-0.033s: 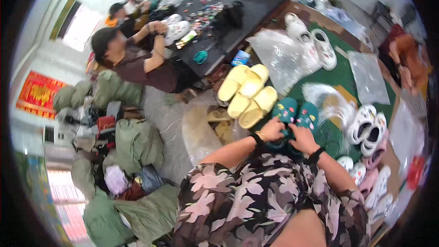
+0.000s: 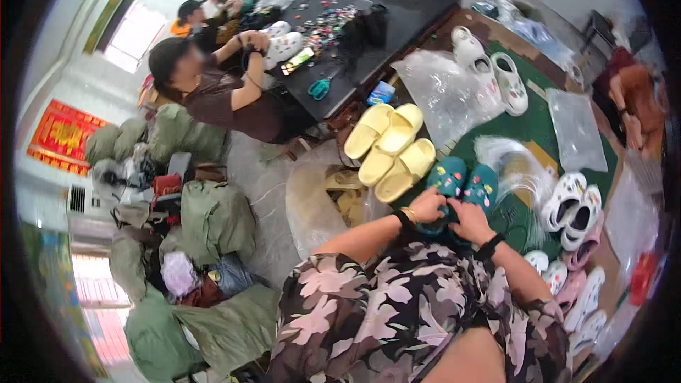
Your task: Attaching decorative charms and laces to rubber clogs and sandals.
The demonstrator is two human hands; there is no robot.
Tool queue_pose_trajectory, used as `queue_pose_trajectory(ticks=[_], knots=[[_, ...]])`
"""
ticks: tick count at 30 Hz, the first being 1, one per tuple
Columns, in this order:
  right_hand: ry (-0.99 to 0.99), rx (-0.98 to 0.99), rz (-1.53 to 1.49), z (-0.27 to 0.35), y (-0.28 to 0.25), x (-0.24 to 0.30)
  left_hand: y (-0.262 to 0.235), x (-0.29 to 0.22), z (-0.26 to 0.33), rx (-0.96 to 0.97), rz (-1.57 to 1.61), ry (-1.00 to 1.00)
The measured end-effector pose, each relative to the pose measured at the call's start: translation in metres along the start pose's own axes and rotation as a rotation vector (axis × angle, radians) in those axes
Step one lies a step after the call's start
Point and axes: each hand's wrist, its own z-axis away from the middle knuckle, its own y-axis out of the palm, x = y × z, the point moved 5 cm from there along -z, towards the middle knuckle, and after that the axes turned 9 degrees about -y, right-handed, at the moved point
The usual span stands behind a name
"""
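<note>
A pair of dark green clogs (image 2: 477, 186) with small coloured charms on the toes sits side by side in front of me. My left hand (image 2: 428, 207) is closed around the heel part of the left clog. My right hand (image 2: 469, 223) is closed at the heel of the right clog, its index fingertip close to my left fingers. My hands hide the heel ends. Yellow slides (image 2: 389, 150) lie just left and beyond the clogs. A bundle of thin clear strands (image 2: 521, 167) lies to their right on the green table surface (image 2: 521, 131).
White clogs (image 2: 509, 85) lie at the far side, beside clear plastic bags (image 2: 443, 89). More white clogs (image 2: 571, 206) and pink ones stand at right. At the black table (image 2: 418, 10), strewn with charms, a person (image 2: 227, 92) handles white clogs near green scissors (image 2: 319, 88). Green sacks (image 2: 216, 220) fill the left.
The whole view has shifted slightly, so the table and shoes appear a little lower and to the right. My hands stay on the green clogs.
</note>
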Motion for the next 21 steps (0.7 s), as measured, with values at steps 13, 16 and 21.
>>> queue_pose_trajectory(ticks=[13, 16, 21], knots=[[-0.020, -0.351, -0.070, 0.004, -0.025, -0.016, -0.176, -0.197, 0.032, 0.237, 0.367, 0.533], [0.120, -0.304, 0.081, 0.019, -0.087, -0.008, -0.217, -0.269, 0.063, 0.465, 0.347, 0.889], [0.260, -0.330, 0.168, 0.091, -0.153, 0.006, -0.212, -0.328, 0.110, 0.781, 0.540, 1.336]])
